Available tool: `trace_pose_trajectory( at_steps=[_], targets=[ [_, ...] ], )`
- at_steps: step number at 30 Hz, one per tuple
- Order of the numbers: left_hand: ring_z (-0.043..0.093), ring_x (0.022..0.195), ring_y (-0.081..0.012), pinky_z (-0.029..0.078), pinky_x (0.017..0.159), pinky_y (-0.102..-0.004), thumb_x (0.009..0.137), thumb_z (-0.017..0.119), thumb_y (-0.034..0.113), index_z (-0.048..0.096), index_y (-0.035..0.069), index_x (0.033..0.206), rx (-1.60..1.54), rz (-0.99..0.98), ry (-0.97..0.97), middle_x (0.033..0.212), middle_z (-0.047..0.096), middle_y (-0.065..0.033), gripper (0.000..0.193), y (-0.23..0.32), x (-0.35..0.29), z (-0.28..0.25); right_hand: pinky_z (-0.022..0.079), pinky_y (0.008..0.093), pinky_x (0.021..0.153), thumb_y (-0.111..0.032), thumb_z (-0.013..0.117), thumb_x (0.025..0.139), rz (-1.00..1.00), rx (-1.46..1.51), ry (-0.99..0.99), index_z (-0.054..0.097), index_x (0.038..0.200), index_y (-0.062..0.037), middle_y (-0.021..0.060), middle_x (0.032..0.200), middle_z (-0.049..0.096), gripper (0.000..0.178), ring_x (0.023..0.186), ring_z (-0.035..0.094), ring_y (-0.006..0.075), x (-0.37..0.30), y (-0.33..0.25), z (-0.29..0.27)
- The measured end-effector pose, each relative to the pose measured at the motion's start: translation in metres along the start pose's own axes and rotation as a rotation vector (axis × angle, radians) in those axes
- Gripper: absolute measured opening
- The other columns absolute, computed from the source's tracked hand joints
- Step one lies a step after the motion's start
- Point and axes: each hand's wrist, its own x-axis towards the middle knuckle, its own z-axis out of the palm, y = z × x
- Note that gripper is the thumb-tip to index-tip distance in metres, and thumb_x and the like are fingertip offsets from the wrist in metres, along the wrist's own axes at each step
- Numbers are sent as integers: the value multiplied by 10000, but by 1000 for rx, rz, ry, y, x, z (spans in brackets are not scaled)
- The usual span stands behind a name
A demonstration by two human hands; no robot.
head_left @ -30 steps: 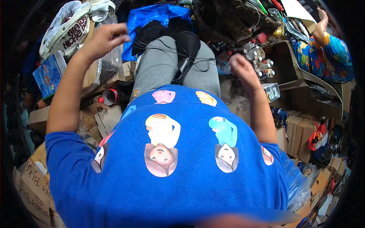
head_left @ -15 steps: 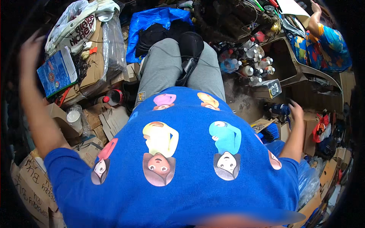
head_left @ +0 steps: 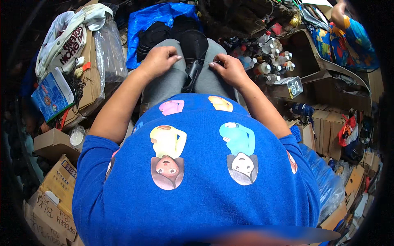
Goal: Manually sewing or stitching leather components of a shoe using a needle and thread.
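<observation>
The seated person has a black item (head_left: 194, 46) standing between grey-trousered thighs, its shiny near end (head_left: 194, 70) pointing back at the body. The left hand (head_left: 162, 60) is over one thigh and the right hand (head_left: 228, 69) over the other, each with thumb and finger pinched together on what looks to me like a thin dark cord (head_left: 206, 62), too fine to follow all the way. There's hardly elbow room here. Just beyond the knees a blue plastic sheet (head_left: 134, 35) lies under dark, bundled things; on the person's left, cardboard wrapped in clear plastic (head_left: 110, 53) is stacked beside a printed white cloth bag (head_left: 67, 39) and a blue booklet (head_left: 52, 96), with a white cup (head_left: 76, 137) and cardboard boxes (head_left: 55, 141) nearer. Bottles (head_left: 274, 57) crowd close beyond the right hand, a clear container (head_left: 294, 86) and a dark blue bottle (head_left: 303, 109) nearer. Past them a co-worker's patterned sleeve (head_left: 361, 45) shows. The blue shirt (head_left: 197, 143) bulges forward and blocks the near part of the lap from view.
</observation>
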Motion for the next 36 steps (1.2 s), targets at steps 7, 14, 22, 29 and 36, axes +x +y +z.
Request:
trace_pose_trajectory(
  at_steps=[7,14,22,29,36],
  targets=[
    [581,724,-227,451,664,-345,850,613,209,603,26,877,-1,-177,-97,779,597,-124,185,-38,1,-16,453,398,744,-241,608,840,-27,-29,-108,582,914,-46,191,861,584,211,849,574,343,8,20,-13],
    [532,1123,-290,459,902,-379,750,688,142,626,122,1079,68,408,57,1251,539,-79,335,26,39,-12,457,306,785,-95,588,841,-15,52,-21,662,1076,-124,107,905,568,248,858,574,227,11,11,-39],
    [586,955,-312,466,823,-376,719,726,215,644,33,1008,268,267,-475,1040,601,-159,352,28,96,2,494,330,704,-135,717,698,-156,-60,-61,711,858,-96,105,844,639,166,768,624,254,31,2,-22],
    [575,928,-224,434,839,-330,753,709,178,651,2,946,-266,192,-613,929,600,-101,268,-3,101,20,498,342,710,-128,697,703,-166,-105,-130,714,854,-127,107,834,606,152,780,625,271,38,-1,-24],
    [548,910,-179,413,848,-298,765,686,142,651,-4,908,-415,190,-558,882,581,-68,207,-12,95,25,504,352,694,-118,683,693,-189,-82,-99,713,850,-125,106,810,619,160,782,628,280,36,-1,-8]
  ],
)
